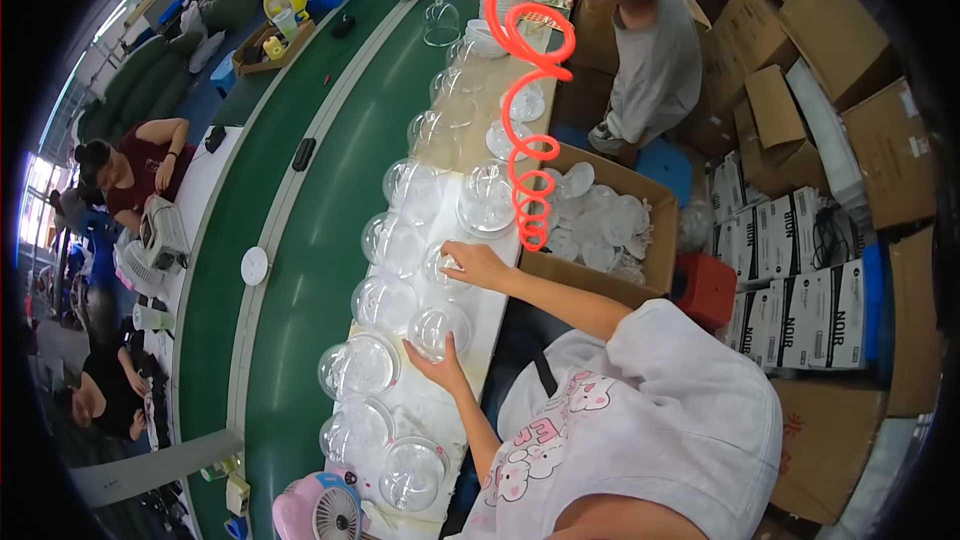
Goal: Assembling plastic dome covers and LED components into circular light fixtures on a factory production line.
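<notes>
My left hand (439, 368) cups the near side of a clear dome cover (437, 328), with thumb and fingers spread around its wall. Farther up the bench, the curled fingers of my right hand (476, 265) rest at another clear dome (437, 262); its outline is faint, and the fingertips partly cover it. A row of similar clear domes (384, 302) lines the left side of the white work surface (478, 340). Beyond my right hand, a clear dome (488, 190) rests on a round clear base.
A coiled red air hose (530, 100) hangs over the bench. An open carton (655, 240) of clear plastic parts stands to the right. A green conveyor (285, 340) runs along the left. A pink fan (322, 508) sits near the bottom. A co-worker (645, 60) is at the far end.
</notes>
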`<state>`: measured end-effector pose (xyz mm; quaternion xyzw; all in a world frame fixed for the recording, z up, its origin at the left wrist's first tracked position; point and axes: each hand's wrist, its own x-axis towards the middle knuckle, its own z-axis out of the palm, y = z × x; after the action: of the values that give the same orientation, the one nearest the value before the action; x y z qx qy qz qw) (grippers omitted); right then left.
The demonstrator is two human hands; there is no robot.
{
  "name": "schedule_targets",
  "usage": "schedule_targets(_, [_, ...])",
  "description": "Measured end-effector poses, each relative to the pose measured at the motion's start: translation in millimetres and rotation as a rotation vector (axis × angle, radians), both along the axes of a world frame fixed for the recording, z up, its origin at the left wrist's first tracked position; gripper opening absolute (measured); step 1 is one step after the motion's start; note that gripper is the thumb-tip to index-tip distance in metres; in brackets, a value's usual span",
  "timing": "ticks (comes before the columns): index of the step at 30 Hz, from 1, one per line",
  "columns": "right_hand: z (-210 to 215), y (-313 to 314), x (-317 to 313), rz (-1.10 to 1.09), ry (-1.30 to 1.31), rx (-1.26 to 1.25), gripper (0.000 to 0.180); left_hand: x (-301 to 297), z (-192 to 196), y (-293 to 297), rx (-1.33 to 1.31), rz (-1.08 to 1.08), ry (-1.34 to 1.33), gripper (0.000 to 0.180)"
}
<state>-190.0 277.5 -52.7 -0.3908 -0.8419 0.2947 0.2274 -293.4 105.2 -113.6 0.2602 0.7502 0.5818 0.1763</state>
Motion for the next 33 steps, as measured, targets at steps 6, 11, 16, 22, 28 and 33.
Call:
schedule_targets(6, [-9.9,14.0,-3.5,0.055,0.016,0.11,0.033,6.0,9.9,-6.3,-0.02,0.03,-0.02,0.079])
schedule_targets(11, [17.3,-11.6,14.3,0.006,0.021,0.068,0.043,15.4,2.6,-13.8,-0.074,0.072,0.066,0.077])
schedule_targets(16, [191.9,-52.9,119.9,0.789,0.175,-0.449,0.023,38.8,-1.4,-47.9,-0.124,0.295,0.216,0.063])
schedule_targets(22, [305.9,-49.7,262.9,1.243,1.336,-0.441,0.019,113.8,24.6,-56.7,-0.24,0.29,0.301,0.043])
schedule_targets(28, [262.7,-32.3,303.0,1.534,0.823,-0.411,0.019,161.9,5.8,-1.7,-0.093,-0.057,-0.004,0.036])
schedule_targets(33, [73.1,79.1,250.6,0.141,0.699,-0.679,0.022,158.0,-13.7,83.8,-0.073,-0.191,-0.425,0.05])
